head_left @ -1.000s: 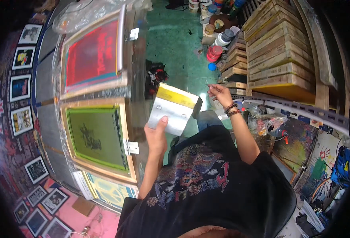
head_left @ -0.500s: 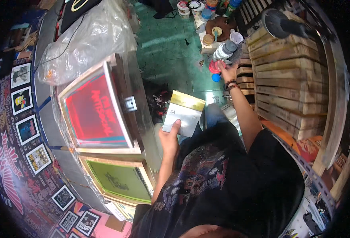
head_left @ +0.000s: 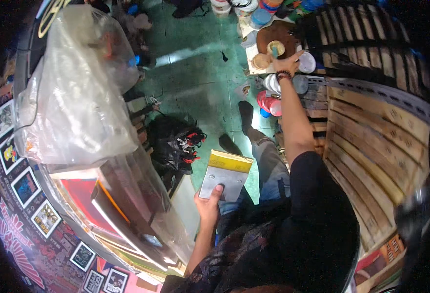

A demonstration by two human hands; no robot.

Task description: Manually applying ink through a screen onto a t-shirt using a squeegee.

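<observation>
My left hand (head_left: 207, 207) grips a squeegee (head_left: 232, 179) with a grey metal holder and a yellow blade edge, thumb flat on the metal. Stretched out at the far side, my right hand (head_left: 288, 63) has its fingers apart, beside an open tub (head_left: 275, 47) with a teal stick standing in it. Whether the fingertips touch that tub I cannot tell. A tan-lidded tub (head_left: 260, 61) and a white-lidded tub (head_left: 307, 62) flank the hand. Below my right wrist are white containers (head_left: 272, 84) and pink-red tubs (head_left: 272, 105).
Wooden frames (head_left: 366, 141) are stacked along the right. At left, clear plastic sheeting (head_left: 78, 93) covers part of a bench, with printing screens (head_left: 127, 210) nearer me. A black bag (head_left: 173, 141) lies on the green tiled floor (head_left: 195, 73). More paint tubs (head_left: 260, 18) stand at the back.
My right hand has moved from the pink-red tubs farther away to the tub with the stick. My left hand still holds the squeegee. The view has tilted and shifted.
</observation>
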